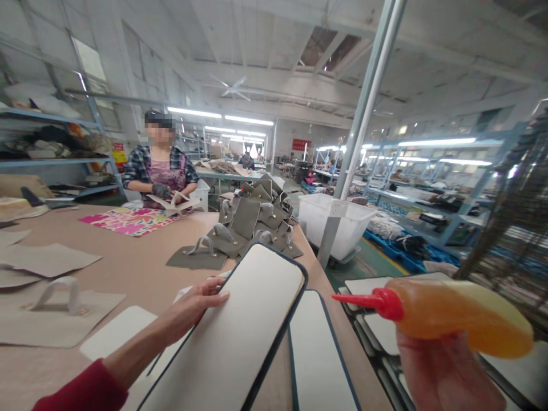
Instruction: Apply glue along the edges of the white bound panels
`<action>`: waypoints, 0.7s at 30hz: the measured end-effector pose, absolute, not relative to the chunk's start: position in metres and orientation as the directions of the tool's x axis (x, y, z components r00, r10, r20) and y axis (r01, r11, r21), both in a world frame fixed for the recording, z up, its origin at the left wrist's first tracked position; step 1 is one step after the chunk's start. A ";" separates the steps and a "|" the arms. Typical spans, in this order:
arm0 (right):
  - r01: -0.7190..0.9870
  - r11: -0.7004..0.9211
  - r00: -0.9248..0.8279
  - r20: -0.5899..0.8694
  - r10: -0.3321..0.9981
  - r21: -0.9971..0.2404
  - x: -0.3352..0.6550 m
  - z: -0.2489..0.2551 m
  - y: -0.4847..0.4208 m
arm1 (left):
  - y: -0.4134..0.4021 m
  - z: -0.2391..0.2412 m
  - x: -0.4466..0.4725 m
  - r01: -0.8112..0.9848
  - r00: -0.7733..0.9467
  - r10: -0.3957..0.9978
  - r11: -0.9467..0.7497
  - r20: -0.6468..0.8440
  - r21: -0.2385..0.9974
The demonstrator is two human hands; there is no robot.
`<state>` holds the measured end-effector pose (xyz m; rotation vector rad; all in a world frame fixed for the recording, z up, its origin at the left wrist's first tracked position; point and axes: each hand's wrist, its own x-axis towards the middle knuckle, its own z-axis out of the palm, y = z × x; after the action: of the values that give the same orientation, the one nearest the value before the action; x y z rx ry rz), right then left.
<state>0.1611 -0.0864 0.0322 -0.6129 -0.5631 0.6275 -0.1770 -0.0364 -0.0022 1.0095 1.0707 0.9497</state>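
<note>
My left hand grips the left edge of a long white panel with rounded corners and a dark rim, thumb on its face. The panel is tilted up off the table. In my right hand is a squeeze bottle of amber liquid, lying sideways with its red nozzle pointing left toward the panel, apart from it. A second white dark-rimmed panel lies on the table under and to the right of the held one. Another white piece lies left of my forearm.
Grey-green fabric pieces with handles are heaped beyond the panel. Beige pieces lie at the left. A co-worker stands across the table holding a pale piece. A metal post and white bin stand at the right.
</note>
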 end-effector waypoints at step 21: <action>-0.266 0.510 0.655 0.235 0.718 -0.818 0.172 -0.035 -0.076 | 0.015 -0.059 -0.088 -0.242 0.251 0.825 0.560 -0.506 0.792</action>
<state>0.1724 -0.0760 -0.0348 -0.8378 -0.6115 0.6389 -0.0879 0.0148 -0.0587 0.6513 1.0822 0.8002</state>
